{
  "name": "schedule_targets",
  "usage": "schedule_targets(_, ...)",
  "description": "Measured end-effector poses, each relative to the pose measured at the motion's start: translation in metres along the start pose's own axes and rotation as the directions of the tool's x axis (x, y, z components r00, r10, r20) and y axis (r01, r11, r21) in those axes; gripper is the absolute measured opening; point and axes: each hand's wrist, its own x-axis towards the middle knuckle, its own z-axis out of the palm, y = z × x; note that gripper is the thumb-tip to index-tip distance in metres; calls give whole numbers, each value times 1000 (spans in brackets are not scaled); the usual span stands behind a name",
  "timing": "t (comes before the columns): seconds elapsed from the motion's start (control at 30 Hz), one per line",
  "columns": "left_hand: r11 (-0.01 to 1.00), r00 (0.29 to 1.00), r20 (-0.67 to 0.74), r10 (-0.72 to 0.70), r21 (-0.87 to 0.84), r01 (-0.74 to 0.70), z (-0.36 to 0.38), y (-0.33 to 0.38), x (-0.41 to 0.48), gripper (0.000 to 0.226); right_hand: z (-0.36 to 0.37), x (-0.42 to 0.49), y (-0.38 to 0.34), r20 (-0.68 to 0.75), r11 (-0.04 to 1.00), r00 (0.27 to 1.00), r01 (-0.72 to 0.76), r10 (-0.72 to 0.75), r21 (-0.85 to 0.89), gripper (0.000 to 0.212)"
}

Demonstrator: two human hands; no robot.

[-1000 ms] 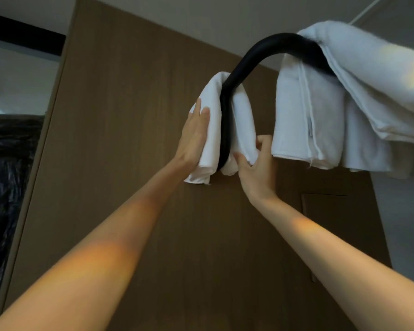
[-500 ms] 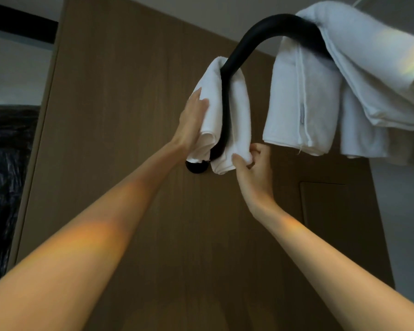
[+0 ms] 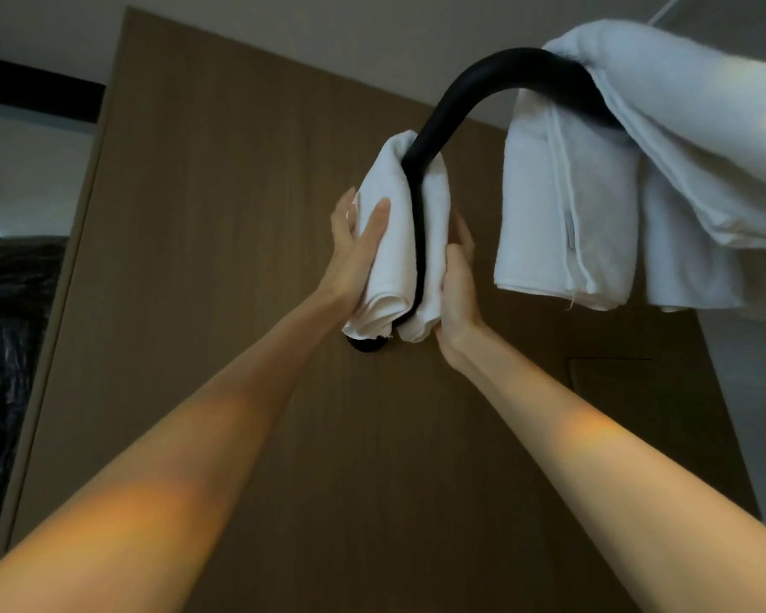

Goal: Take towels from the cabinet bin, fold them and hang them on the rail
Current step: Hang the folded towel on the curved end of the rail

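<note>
towels are what this is about, and the largest things here frame them: the tall brown cabinet panel (image 3: 222, 241) fills the view behind both raised arms. across the top right, bigger white towels (image 3: 664, 139) already lie draped over the black rail (image 3: 474, 81), bulky and doubled. the rail curves down from under them to its round mount on the panel. on that lower curved stretch hangs the small folded towel (image 3: 399, 241), one half to each side of the bar, ends reaching almost to the mount.

a moment ago the right hand (image 3: 458, 294) was only pinching the towel's lower corner; now its palm lies along the right half, fingers wrapped round the far edge. the left hand (image 3: 357, 254) stays flat on the left half, thumb across the front. so both grips press the cloth from either side, squeezing the halves toward the bar, neither closed into a fist.

i'd judge this towel is as good as hung and is being evened. it sits on a sloping part, so it might slide when released.
</note>
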Motion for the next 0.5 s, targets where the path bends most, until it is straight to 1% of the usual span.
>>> schedule_targets(0.03, 1000, 1000, 12, 26, -15, -26, 2, -2, 1, 69, -2, 2, 2, 44, 999, 999, 16, -15, -37, 35)
schedule_targets(0.1, 999, 999, 28, 46, -19, -45, 10, -4, 2, 84, -5, 2, 4, 92, 995, 995, -24, 33, -98, 29)
schedule_targets(0.13, 999, 999, 23, 33, -40, -32, 14, -6, 2, 91, -6, 3, 5, 102, 994, 993, -42, 52, -97, 31)
schedule_targets(0.2, 992, 999, 16, -36, -121, 38, 21, -15, 4, 106, -8, 1, 11, 109, 995, 993, -36, 47, -97, 33)
schedule_targets(0.27, 985, 996, 21, -90, -144, 92, 25, -24, 6, 115, -5, -3, 13, 135, 994, 990, -22, 37, -105, 34)
schedule_targets(0.33, 982, 993, 30, -113, -148, 116, 25, -27, 1, 114, -2, -10, 14, 142, 995, 990, 16, -2, -100, 33)
schedule_targets(0.4, 983, 993, 44, -109, -145, 114, 24, -29, -10, 107, 0, -19, 16, 132, 994, 990, 69, -57, -86, 34)
schedule_targets(0.5, 998, 997, 58, -54, -33, 55, 23, -29, -29, 92, 4, -33, 21, 109, 978, 979, 182, -170, -106, 42)
